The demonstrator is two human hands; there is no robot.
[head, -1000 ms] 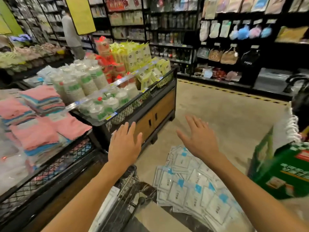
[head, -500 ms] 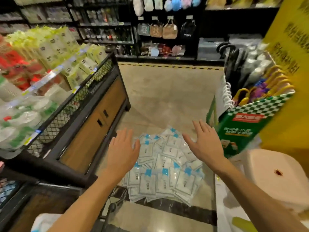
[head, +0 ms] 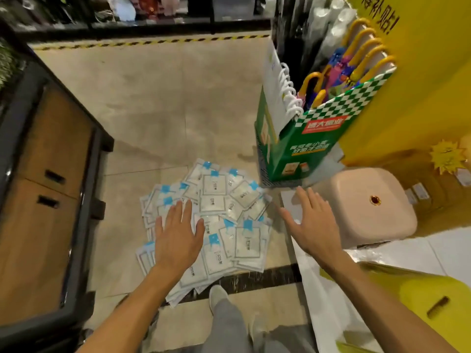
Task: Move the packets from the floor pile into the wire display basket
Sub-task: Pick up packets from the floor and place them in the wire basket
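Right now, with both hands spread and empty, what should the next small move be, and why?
Probably lower the left hand onto the pile of packets and close its fingers on a few: it hangs over the pile, while the right hand is off to its side.

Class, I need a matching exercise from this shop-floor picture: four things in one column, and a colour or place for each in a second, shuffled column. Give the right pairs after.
Things
1. pile of packets
2. stool
3. umbrella box
4. left hand

Descriptions
A. pale pink, right of the pile
B. green with a checkered top edge
C. white with blue tabs, on the floor
D. spread open above the pile

Pairs: 1-C, 2-A, 3-B, 4-D
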